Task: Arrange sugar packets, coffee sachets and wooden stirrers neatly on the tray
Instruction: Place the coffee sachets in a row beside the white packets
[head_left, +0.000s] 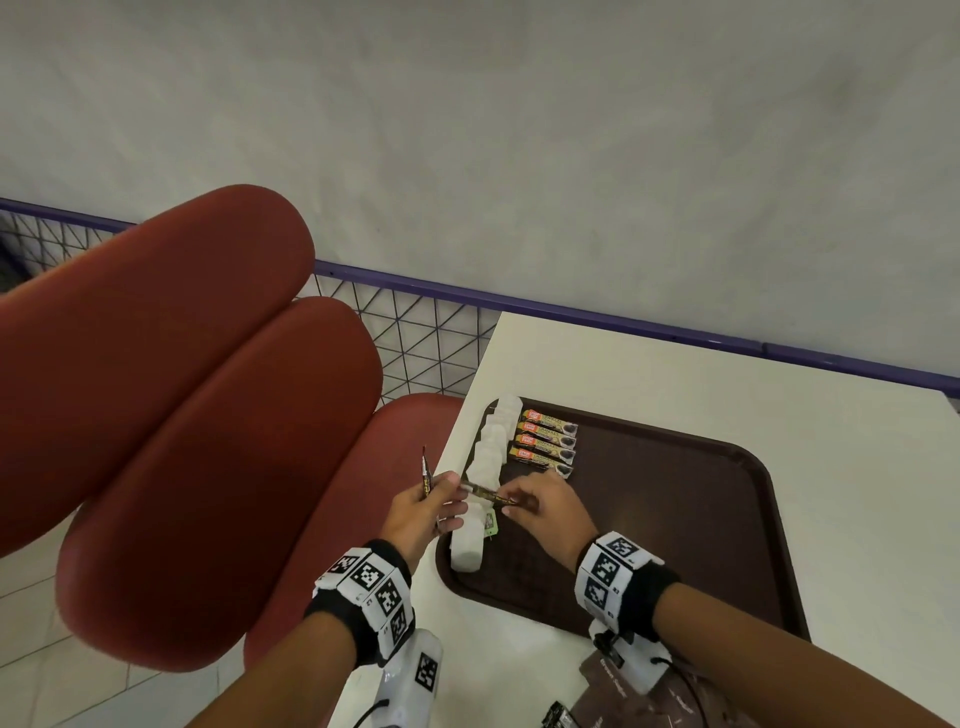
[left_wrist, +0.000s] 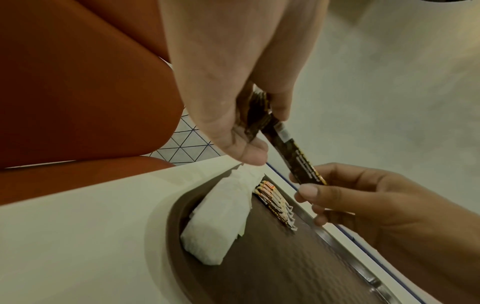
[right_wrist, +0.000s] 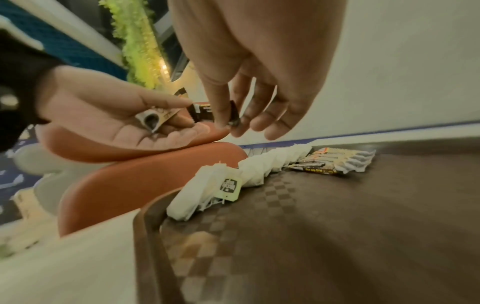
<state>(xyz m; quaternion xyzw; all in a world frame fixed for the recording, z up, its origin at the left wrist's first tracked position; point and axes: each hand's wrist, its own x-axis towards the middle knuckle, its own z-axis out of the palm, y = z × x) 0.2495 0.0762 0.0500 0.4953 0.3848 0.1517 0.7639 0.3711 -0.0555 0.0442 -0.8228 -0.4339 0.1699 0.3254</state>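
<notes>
Head view: left hand (head_left: 423, 512) holds a small bunch of dark coffee sachets (head_left: 427, 475), off the table edge beside the brown tray (head_left: 727, 519). Right hand (head_left: 548, 512) pinches the end of one dark sachet (head_left: 491, 496) that spans between both hands. On the tray, a row of white packets (head_left: 485, 470) runs along the left rim, and orange-ended sachets (head_left: 548, 441) lie in a neat stack just beside them. No stirrers visible

Left wrist view: left thumb and fingers curl round the bunch; the single sachet (left_wrist: 298, 158) sticks out toward the right fingertips (left_wrist: 307, 190)

Right wrist view: right hand (right_wrist: 259, 82) has thumb and forefinger pinching the sachet end, the other fingers loose. Tagged white packet (right_wrist: 230, 186) sits nearest

Judgement: pull the one sachet free without dragging the rest, then lay it parallel to the orange row, ends flush
</notes>
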